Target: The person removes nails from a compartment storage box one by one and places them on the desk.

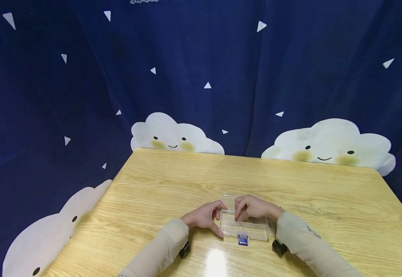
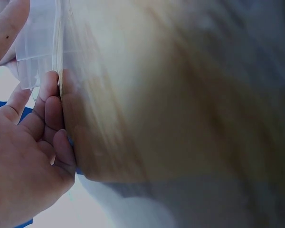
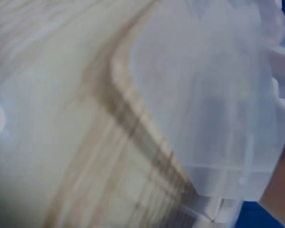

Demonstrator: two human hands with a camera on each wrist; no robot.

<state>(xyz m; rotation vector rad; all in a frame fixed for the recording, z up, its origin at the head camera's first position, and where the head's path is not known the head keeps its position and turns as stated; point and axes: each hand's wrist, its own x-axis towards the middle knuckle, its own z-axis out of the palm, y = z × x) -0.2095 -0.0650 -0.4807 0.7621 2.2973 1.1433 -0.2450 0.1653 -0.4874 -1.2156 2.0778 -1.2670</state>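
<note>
A clear plastic box (image 1: 256, 231) sits open on a wooden counter (image 1: 173, 177), between its left and right edges and well in from the far edge, a blue tab (image 1: 243, 240) at the box's near side. Of a person's two hands, the left hand (image 1: 203, 216) curves thumb and fingers around the box's left end; the right hand (image 1: 253, 207) has bent fingers inside, their hold impossible to tell.
</note>
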